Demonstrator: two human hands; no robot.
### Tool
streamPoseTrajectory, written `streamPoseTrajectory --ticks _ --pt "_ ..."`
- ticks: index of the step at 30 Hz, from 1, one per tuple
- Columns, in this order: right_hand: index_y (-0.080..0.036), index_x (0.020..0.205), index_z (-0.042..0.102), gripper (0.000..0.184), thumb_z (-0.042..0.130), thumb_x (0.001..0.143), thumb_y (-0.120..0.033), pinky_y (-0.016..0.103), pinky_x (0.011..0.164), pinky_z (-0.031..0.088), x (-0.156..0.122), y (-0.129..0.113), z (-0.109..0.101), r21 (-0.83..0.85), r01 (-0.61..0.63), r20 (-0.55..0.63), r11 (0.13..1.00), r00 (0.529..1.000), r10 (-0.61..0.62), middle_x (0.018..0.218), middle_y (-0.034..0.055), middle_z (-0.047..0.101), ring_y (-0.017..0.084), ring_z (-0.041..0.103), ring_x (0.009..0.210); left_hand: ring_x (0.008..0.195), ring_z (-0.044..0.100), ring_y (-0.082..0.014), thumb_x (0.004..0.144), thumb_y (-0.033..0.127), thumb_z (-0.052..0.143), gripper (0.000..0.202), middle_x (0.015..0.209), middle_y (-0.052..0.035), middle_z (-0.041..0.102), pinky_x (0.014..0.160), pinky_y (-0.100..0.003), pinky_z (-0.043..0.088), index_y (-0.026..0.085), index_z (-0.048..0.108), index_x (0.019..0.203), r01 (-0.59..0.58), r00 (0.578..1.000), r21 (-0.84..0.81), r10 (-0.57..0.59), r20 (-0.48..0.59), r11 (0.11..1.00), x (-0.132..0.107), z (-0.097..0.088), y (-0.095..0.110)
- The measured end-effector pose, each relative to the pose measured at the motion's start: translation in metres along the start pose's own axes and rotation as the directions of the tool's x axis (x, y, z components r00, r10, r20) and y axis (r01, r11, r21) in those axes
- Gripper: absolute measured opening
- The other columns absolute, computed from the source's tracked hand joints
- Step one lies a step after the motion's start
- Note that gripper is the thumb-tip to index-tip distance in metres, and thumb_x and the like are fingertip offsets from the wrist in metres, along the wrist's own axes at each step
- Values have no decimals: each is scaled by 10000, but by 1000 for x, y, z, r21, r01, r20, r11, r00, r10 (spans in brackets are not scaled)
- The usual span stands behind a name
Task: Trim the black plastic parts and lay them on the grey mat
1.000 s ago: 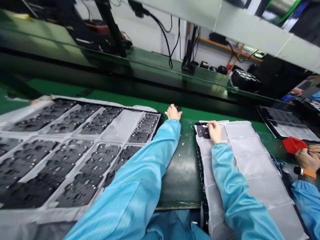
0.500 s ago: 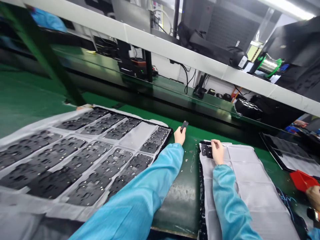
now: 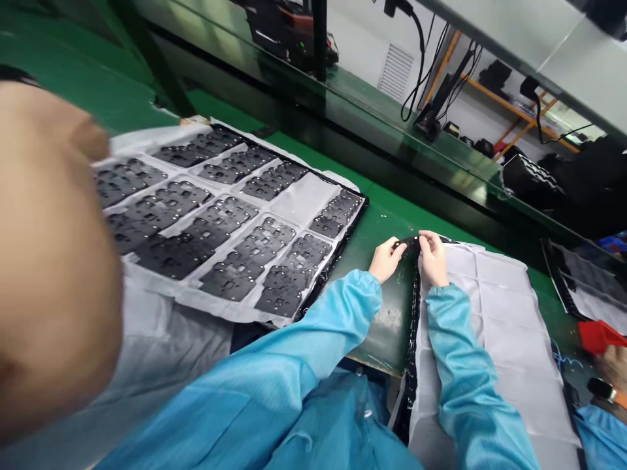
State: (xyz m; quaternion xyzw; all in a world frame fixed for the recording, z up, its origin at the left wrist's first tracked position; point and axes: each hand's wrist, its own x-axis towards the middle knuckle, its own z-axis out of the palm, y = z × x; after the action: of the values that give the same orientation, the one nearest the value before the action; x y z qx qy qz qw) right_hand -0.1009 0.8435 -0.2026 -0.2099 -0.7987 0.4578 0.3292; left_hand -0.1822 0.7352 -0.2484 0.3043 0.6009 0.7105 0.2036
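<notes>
In the head view my left hand [image 3: 386,260] is closed on one end of a black plate [image 3: 408,245], over the green bench just left of the right-hand tray. My right hand [image 3: 433,257] pinches the black plate at its other end, above the corner of that tray. Whether this is one plate or several stacked cannot be seen. A white-lined tray [image 3: 504,307] with a black rim lies beneath my right forearm. To the left, a large tray [image 3: 304,199] carries rows of black perforated plates [image 3: 228,225], with one compartment bare.
A blurred bare part of a person [image 3: 53,261] fills the left edge, close to the camera. At the right, another person's hand [image 3: 614,365] is beside a red bin [image 3: 600,336]. A dark ledge [image 3: 372,156] and a shelf beam [image 3: 553,46] run along the back.
My hands have come together on the black plate; before, they were apart, each with a black piece. The view has tilted down, and a person has come in at the left.
</notes>
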Motion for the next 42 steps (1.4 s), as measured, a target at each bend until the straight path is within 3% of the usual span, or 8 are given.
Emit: streamPoseTrajectory --ticks 4,9,21,26,30,35,42 --pt "-218 1019 604 288 511 870 -446 239 522 448 -1 5 -1 28 -89 97 996 992 86 796 12 598 117 529 592 541 446 -92 880 408 510 263 610 35 483 529 -211 339 187 477 741 -26 999 2 26 33 1000 -2 3 2" --pt "-229 995 592 273 491 874 -452 227 438 385 0 9 3 50 -126 91 991 988 121 732 -12 562 88 459 472 521 405 -94 887 411 503 269 580 42 445 509 -221 288 193 468 733 -15 999 28 14 30 1000 -4 4 1" --pt "-213 968 595 252 433 869 -379 252 437 384 -3 9 8 -69 -88 10 994 996 89 660 -12 567 100 450 428 539 461 -112 911 403 472 267 583 31 478 527 -224 323 201 458 737 -26 999 70 25 24 997 -5 3 -1" --pt "-209 1049 608 312 385 858 -313 265 488 431 -4 10 8 -146 -74 4 986 997 76 616 -15 563 130 526 468 530 453 -113 913 409 469 270 578 30 478 528 -225 320 203 470 739 -24 1000 78 24 0 997 -5 2 1" --pt "-212 1101 594 325 382 894 -345 266 507 472 -2 10 9 -84 -60 -25 995 998 58 715 1 612 128 562 507 521 444 -110 920 412 459 270 571 31 479 528 -223 315 204 472 748 -41 999 83 42 -18 996 -3 1 2" --pt "-195 1018 607 294 481 898 -432 231 472 460 1 10 12 -65 -13 -52 998 999 9 748 3 619 103 565 507 520 435 -98 926 387 459 262 572 34 486 539 -207 309 193 483 751 -59 997 127 64 -35 990 -1 -2 2" --pt "-197 991 607 250 485 901 -396 215 413 435 2 13 12 -74 3 -50 997 999 -7 768 6 613 92 550 470 539 464 -103 930 364 471 261 595 18 509 545 -205 309 188 501 740 -115 991 202 126 -43 973 -3 -1 3"
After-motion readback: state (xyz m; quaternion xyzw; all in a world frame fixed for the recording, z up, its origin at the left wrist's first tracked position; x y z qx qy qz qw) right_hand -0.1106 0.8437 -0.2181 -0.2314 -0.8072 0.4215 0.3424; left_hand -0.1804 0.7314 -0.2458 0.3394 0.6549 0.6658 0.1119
